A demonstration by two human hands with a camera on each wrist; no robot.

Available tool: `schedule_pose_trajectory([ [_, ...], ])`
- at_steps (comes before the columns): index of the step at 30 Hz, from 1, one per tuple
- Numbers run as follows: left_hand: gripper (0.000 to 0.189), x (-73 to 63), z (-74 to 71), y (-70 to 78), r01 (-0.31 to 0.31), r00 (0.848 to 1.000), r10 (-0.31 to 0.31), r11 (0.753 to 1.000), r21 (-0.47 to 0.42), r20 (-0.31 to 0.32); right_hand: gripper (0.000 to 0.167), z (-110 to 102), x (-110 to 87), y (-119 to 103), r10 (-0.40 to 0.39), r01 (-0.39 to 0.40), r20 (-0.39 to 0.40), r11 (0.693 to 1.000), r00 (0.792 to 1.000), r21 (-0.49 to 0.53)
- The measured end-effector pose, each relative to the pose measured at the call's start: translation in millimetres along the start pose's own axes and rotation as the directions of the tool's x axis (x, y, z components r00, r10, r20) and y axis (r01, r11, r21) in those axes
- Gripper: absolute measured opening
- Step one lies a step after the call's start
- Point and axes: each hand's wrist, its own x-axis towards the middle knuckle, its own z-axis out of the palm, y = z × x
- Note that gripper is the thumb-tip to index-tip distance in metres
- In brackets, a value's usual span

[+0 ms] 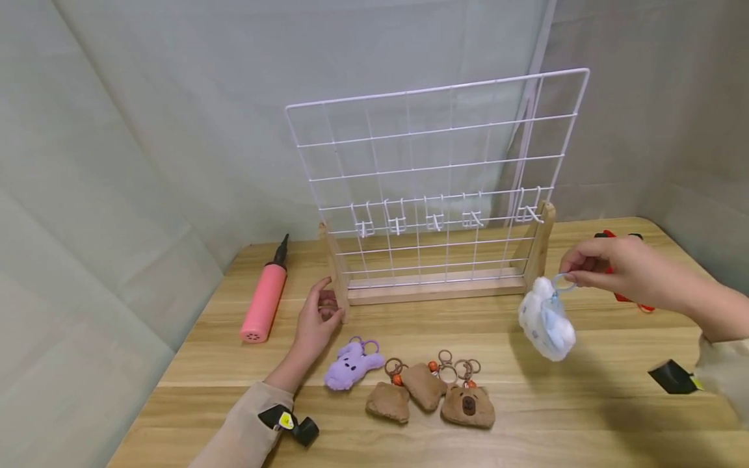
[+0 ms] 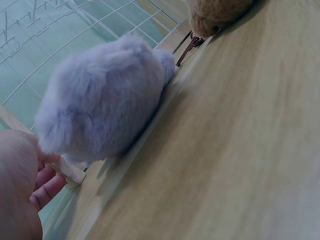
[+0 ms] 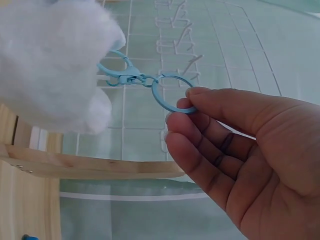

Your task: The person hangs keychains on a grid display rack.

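Observation:
Between thumb and fingertips my right hand (image 1: 629, 270) pinches the blue ring (image 3: 172, 92) of a plush keychain (image 1: 545, 322). The white and light-blue fluffy toy dangles above the table, right of the white wire grid rack (image 1: 421, 283). A blue clasp (image 3: 127, 75) links ring and toy. My left hand (image 1: 316, 322) holds the rack's left wooden leg with thumb and bent fingers. Beside that hand lies a purple plush keychain (image 1: 350, 367), which hides part of the grip in the left wrist view. Several white hooks (image 1: 434, 222) sit in a row on the grid.
Brown plush keychains (image 1: 468, 406) with rings and orange beads lie at the front middle of the table (image 1: 585, 416). A pink hand pump (image 1: 266, 302) lies left of the rack. Behind my right hand is a partly hidden red and black item (image 1: 623, 298).

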Motion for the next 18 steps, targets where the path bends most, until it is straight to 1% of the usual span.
schedule_pose_trajectory([
  [4,0.065,-4.8,-2.4,17.2,-0.006,1.000,0.006,1.000,0.011,0.012,0.030,-5,5.2,-1,0.001,-0.001,-0.016,0.999,1.000,-0.035],
  [7,0.064,-6.3,-3.3,22.3,-0.005,1.000,0.004,1.000,0.013,0.014,0.030,-8,9.8,-2,0.005,-0.006,-0.021,0.998,1.000,-0.057],
  [10,0.064,-6.6,-3.7,23.1,-0.006,1.000,0.006,1.000,0.008,0.013,0.028,-12,14.2,-3,0.024,-0.026,-0.022,0.997,0.999,-0.079],
  [15,0.064,-6.3,-4.3,21.1,0.000,1.000,0.000,1.000,-0.006,0.012,0.024,-19,20.9,-3,0.086,-0.085,0.007,0.994,0.996,-0.071],
  [18,0.064,-6.2,-4.4,20.2,0.005,1.000,-0.005,1.000,-0.007,0.013,0.023,-21,25.4,-4,0.113,-0.112,0.010,0.992,0.994,-0.062],
])
